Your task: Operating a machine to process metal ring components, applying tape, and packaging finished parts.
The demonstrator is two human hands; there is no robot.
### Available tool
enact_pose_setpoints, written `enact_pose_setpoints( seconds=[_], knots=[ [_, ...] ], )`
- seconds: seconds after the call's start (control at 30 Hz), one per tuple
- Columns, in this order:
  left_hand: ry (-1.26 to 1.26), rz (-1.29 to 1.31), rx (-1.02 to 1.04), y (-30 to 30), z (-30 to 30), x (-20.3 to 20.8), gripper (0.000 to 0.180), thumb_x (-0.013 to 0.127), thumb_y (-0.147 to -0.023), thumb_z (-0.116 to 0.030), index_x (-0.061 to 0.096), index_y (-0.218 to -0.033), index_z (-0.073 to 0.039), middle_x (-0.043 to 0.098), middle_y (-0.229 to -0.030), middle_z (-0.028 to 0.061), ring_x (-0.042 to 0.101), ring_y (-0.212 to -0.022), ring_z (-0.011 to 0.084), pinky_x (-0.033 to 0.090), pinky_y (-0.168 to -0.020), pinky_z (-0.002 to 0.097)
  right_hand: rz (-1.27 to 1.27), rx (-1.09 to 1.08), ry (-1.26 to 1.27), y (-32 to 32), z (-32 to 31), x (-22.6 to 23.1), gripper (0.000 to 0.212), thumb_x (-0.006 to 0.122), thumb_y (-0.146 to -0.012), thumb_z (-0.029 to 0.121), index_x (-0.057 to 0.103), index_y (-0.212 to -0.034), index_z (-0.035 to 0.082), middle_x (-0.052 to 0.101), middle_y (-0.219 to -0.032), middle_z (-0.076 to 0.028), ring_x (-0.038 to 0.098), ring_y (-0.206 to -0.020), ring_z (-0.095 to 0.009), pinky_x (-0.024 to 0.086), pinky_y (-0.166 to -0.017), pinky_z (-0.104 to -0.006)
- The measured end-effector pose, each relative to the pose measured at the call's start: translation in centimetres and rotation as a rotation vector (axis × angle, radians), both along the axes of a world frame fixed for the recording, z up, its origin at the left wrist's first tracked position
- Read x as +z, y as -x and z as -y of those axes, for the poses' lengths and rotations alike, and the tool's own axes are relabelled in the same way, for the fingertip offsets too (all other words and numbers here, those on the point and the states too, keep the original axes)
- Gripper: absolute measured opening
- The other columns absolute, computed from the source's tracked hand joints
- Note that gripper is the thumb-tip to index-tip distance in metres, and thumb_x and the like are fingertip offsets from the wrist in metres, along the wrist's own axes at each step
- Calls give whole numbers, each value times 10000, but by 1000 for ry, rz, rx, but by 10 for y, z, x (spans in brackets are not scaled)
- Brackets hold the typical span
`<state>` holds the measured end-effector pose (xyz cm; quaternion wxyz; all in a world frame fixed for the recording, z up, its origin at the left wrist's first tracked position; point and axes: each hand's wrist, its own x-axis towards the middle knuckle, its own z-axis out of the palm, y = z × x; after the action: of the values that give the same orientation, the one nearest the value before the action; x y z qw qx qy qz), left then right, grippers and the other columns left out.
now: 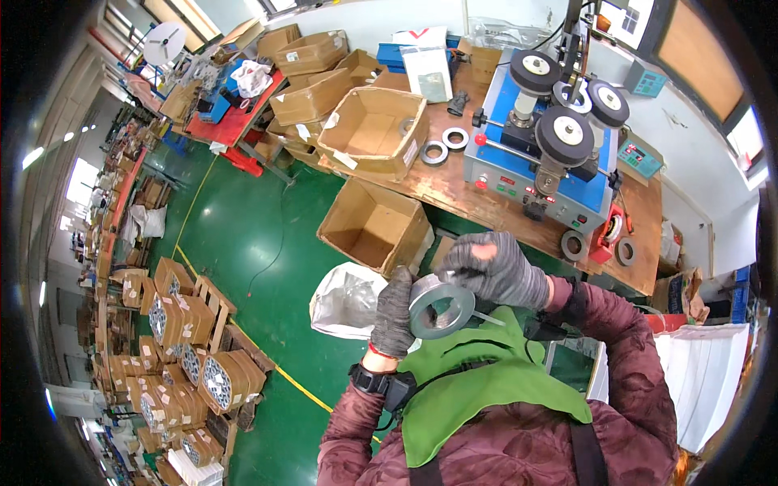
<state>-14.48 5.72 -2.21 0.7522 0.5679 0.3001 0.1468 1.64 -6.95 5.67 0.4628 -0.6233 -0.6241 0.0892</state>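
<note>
A thick grey ring (423,317), smooth and metallic-looking with a wide round hole, is held up in front of my green apron (486,381). My left hand (394,317), in a dark grey glove, grips it by its left side. Over its upper right edge, my right hand (496,269) is closed with the fingers bent and pinched together. Whatever is between those fingers is hidden. The glove on this hand has a worn hole on the back. A thin pale strip (489,318) sticks out to the right of the ring, below my right hand.
Ahead stands a wooden bench (450,182) with a blue winding machine (539,134) with black rollers, and several loose rings. An open carton (374,223) and a white-lined container (347,301) are beyond my left hand. Stacked cartons (231,381) sit on pallets at left.
</note>
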Motion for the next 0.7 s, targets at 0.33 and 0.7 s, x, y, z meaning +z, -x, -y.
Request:
enact_pose_setpoints(
  seconds=[0.33,0.7],
  knots=[
    [-710,89,-305,9,-23,-52,368,545,-821,-54,465,-1179,-27,576,-983,192,587,-836,312,483,-745,360,-465,-6,182,-9,-6,-26,157,634,-792,156,597,-831,9,606,-709,-82,574,-635,-137,468,-607,-279],
    [-650,-17,-430,2,-36,-28,425,584,-785,-62,451,-1187,-36,580,-989,180,593,-822,313,493,-716,367,-594,5,228,-8,1,-21,135,632,-801,133,622,-848,6,622,-705,-31,551,-677,-70,465,-638,-249]
  ],
)
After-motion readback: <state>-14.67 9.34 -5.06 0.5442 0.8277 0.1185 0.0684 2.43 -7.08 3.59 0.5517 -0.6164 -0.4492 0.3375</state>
